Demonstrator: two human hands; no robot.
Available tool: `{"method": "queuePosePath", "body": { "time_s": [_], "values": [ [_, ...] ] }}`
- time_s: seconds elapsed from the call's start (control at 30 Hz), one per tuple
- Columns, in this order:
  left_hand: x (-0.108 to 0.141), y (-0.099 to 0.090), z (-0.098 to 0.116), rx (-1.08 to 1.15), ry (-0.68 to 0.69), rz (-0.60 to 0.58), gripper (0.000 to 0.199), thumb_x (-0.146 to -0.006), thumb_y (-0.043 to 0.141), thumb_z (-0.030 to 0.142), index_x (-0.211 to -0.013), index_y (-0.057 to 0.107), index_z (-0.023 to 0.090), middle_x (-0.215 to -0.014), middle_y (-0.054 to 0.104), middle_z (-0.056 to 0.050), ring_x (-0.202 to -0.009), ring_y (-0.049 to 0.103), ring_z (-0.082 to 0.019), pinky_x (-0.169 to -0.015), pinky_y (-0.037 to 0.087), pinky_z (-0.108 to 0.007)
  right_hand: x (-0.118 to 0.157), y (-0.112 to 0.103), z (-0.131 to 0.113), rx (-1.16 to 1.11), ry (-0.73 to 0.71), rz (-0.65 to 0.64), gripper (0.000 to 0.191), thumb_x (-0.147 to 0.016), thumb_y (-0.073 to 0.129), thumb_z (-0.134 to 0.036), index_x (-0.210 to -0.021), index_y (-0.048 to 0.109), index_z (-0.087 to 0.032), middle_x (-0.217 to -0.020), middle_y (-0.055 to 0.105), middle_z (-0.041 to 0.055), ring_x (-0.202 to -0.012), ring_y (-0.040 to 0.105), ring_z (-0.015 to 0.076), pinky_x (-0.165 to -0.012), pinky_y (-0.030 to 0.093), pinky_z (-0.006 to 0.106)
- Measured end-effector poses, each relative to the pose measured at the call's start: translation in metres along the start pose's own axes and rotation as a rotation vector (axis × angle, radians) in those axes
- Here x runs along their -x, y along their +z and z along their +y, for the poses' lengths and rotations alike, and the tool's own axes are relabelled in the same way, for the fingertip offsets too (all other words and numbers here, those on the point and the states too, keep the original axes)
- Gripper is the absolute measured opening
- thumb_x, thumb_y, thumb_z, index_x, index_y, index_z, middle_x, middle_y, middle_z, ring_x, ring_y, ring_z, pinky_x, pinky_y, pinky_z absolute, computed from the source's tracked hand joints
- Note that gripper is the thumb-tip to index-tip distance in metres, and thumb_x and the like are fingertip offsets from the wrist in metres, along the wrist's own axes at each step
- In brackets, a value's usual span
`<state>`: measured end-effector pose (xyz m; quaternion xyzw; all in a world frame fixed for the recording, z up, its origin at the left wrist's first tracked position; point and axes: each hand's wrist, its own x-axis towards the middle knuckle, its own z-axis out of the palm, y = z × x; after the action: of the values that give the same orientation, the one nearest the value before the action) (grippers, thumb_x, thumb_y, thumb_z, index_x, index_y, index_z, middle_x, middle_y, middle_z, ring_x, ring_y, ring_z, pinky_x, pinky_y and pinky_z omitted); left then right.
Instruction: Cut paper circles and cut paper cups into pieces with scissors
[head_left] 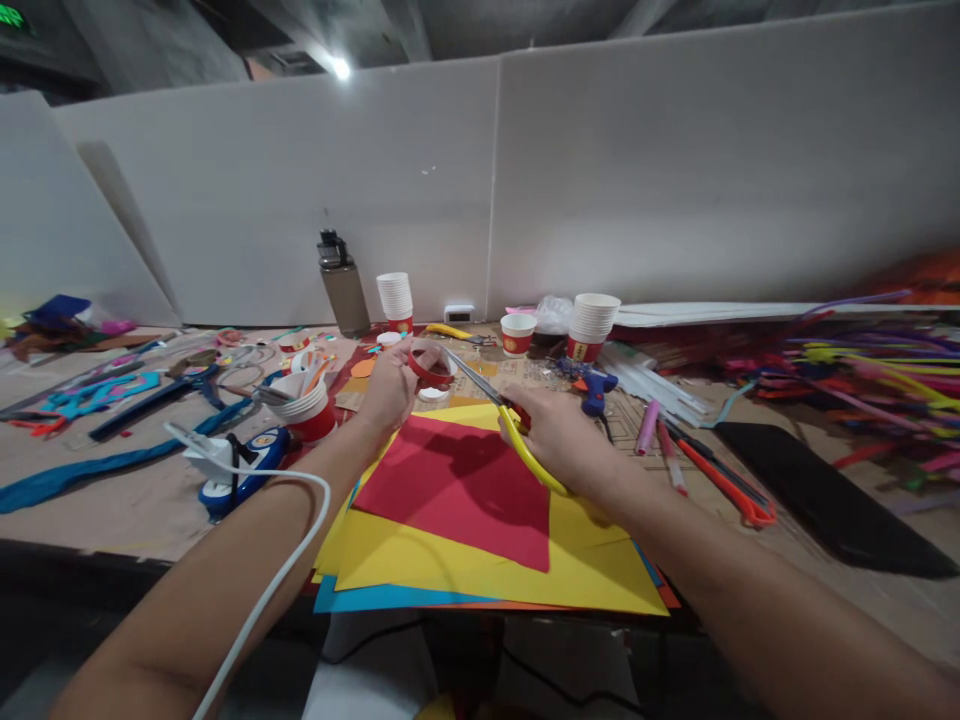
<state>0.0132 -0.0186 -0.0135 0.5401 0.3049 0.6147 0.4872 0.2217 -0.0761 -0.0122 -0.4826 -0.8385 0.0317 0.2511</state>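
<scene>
My left hand (391,385) is closed on a red ring-shaped piece (426,374) with a pale edge, which looks like part of a paper cup. A pair of scissors (517,440) with yellow handles is gripped in my right hand (551,425). Its blades point up and left, their tips close to the ring; whether they touch it I cannot tell. Below both hands lies a red sheet of paper (465,500) on top of yellow sheets (600,560), with a blue sheet (375,598) showing underneath.
At left stand a paper cup with tools (309,415) and a blue power strip (255,465) with a white cable (311,530) crossing my left forearm. Behind are cup stacks (592,325) and a bottle (345,295). A glue gun (596,390), red-handled tool (724,480) and black slab (817,490) lie right.
</scene>
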Motion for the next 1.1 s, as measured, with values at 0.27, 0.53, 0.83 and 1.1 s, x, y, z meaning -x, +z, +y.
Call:
{"method": "queuePosePath", "body": {
  "time_s": [0.27,0.53,0.83,1.1],
  "values": [
    [0.001,-0.002,-0.009,0.037,-0.068,-0.083,0.026,-0.069,0.075,0.035,-0.072,0.06,0.014,-0.063,0.06,0.0,-0.057,0.062,-0.013,-0.049,0.047,-0.023,0.0008,0.0015,0.0001,0.033,0.011,0.012,0.036,-0.084,0.052,-0.021,-0.119,0.06,-0.02,-0.102,0.067,0.0086,-0.079,0.058,0.0186,-0.067,0.037,0.026],
    [0.0008,0.0006,-0.0023,0.029,-0.121,-0.124,0.031,-0.068,0.076,0.039,-0.071,0.059,0.012,-0.065,0.061,-0.002,-0.052,0.06,-0.01,-0.046,0.044,-0.019,-0.0002,0.0009,-0.0002,0.04,0.034,-0.004,0.025,-0.085,0.051,-0.024,-0.105,0.065,-0.021,-0.088,0.068,0.0064,-0.073,0.056,0.0175,-0.063,0.035,0.026],
    [0.001,-0.0002,0.0,0.028,-0.044,-0.021,0.031,-0.068,0.075,0.039,-0.078,0.06,0.014,-0.07,0.064,-0.002,-0.061,0.064,-0.013,-0.053,0.051,-0.023,-0.0007,0.0022,0.0027,0.014,0.047,-0.025,0.022,-0.084,0.051,-0.025,-0.1,0.066,-0.02,-0.089,0.068,0.0076,-0.078,0.059,0.0191,-0.067,0.038,0.026],
    [0.0026,0.0008,-0.0025,0.05,-0.129,-0.125,0.028,-0.064,0.078,0.032,-0.071,0.057,0.014,-0.065,0.06,-0.001,-0.06,0.063,-0.013,-0.051,0.048,-0.023,-0.0008,0.002,0.004,-0.006,-0.049,0.033,0.028,-0.083,0.053,-0.02,-0.11,0.063,-0.017,-0.104,0.066,0.0105,-0.088,0.058,0.0203,-0.076,0.041,0.028]
  ]
}}
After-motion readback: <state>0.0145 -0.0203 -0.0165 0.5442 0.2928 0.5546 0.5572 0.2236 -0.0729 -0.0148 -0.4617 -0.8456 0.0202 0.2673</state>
